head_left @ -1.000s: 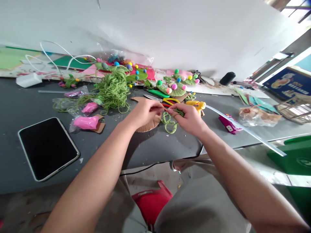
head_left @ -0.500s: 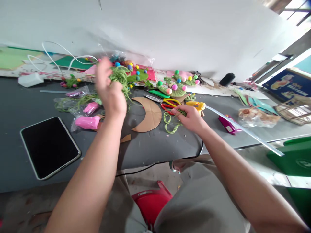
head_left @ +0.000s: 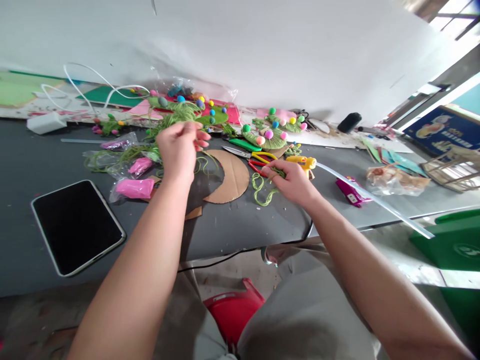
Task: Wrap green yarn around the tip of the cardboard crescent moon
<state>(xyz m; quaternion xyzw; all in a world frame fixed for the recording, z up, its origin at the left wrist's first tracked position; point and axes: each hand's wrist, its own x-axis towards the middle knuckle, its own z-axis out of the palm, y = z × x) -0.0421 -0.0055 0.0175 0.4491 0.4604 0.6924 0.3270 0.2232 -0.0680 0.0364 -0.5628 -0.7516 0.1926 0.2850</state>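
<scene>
Over the left part of the table, my left hand (head_left: 179, 149) has its fingers bent together at a strand of green yarn, and loose ends hang below the fingertips. A tangled bundle of green yarn (head_left: 180, 113) lies just behind it. My right hand (head_left: 292, 181) is closed on a small bunch of green yarn (head_left: 258, 187), whose loops rest on the table. Between the hands lies a flat crescent of brown cardboard (head_left: 236, 177). Scissors with yellow handles (head_left: 264, 156) and red-handled pliers (head_left: 256, 166) are behind my right hand.
A yellow glue gun (head_left: 302, 161) with a long clear glue stick (head_left: 375, 200) is at the right. Pink clay packets (head_left: 134, 188) and a dark tablet (head_left: 78, 227) lie left. Pompom-trimmed green pieces (head_left: 273, 137) sit at the back. A black cable (head_left: 225, 259) runs along the front edge.
My left hand has come down from the yarn bundle, its raised fingers now bent together, and the bundle sits behind it. My right hand has barely moved.
</scene>
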